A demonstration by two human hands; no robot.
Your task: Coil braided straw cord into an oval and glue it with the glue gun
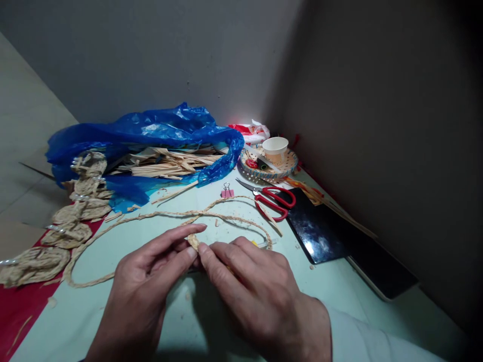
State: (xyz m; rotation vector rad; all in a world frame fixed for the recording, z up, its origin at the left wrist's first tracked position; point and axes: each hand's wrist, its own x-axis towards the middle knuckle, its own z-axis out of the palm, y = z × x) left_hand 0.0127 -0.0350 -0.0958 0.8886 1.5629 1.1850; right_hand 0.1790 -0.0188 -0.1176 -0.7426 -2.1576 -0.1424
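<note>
Between my two hands, a short coiled bit of tan braided straw [193, 242] pokes up at the fingertips. My left hand [151, 276] pinches it from the left, thumb against its side and index finger stretched past it. From the right, my right hand [252, 286] presses on it with the thumb or index finger; its other fingers are curled, and what lies under them is mostly hidden. A long braided straw cord [139, 216] loops over the pale green table [181, 332] beyond my hands and runs back toward them.
A blue plastic bag [162, 125] of straw strips lies behind. Red-handled scissors [277, 198], a pink binder clip [227, 192] and dark flat devices [320, 231] are right of centre. A woven tray [290, 168] holds a paper cup [275, 148]. Clipped braided coils [75, 231] line the left.
</note>
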